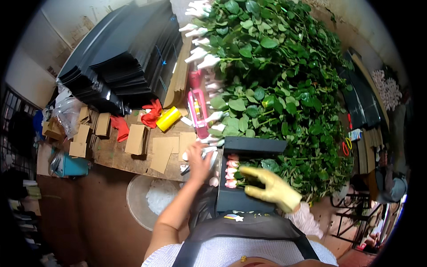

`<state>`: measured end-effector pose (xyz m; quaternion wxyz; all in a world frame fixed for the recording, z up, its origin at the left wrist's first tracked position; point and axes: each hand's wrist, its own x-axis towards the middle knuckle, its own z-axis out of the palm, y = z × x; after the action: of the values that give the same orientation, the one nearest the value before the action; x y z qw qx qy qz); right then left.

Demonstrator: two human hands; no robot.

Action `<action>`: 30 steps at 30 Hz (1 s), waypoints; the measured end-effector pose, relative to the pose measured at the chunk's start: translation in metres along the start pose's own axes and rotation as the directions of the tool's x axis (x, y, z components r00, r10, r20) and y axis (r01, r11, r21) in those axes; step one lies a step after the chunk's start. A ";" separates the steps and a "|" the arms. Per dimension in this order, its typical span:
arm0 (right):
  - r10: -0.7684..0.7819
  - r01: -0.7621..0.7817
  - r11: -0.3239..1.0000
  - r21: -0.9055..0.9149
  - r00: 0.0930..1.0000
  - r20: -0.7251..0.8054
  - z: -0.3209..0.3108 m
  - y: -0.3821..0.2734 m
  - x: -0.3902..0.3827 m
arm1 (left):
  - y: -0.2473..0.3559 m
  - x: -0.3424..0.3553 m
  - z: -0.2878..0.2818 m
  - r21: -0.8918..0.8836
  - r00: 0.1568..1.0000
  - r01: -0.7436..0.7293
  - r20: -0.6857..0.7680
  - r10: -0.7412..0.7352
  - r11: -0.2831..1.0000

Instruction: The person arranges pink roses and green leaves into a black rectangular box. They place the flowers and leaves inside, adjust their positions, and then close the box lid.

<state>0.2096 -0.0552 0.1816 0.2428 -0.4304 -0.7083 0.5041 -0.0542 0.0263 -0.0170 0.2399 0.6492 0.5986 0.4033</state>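
Note:
My bare left hand [198,159] is at the table's front edge, its fingers curled down among small white pieces [209,153]. Whatever it may pinch there is too blurred to make out. In a yellow rubber glove, my right hand [273,189] hovers with fingers apart over a row of pink roses [231,171], holding nothing. The roses lie with their heads to the left and leafy stems to the right, on a folded black sheet [244,199]. Its far flap [254,145] stands up behind them.
Leafy rose stems [275,93] with white-wrapped heads [209,61] heap the table's back and right. Black sheets [129,53] are stacked at the far left. Cardboard pieces [136,140], a yellow roll [168,119] and a pink holder [198,113] stand leftward; a bin [137,209] stands below.

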 end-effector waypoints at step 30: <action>0.331 -0.233 0.915 0.330 0.900 -0.284 -0.032 0.049 -0.024 | 0.163 -0.003 -0.077 0.103 0.406 -0.911 0.381 0.831 0.398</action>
<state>0.2649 -0.0534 0.1500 0.3429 -0.5685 -0.5050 0.5515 -0.0214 -0.0175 0.1550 -0.0304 0.9421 0.1788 0.2820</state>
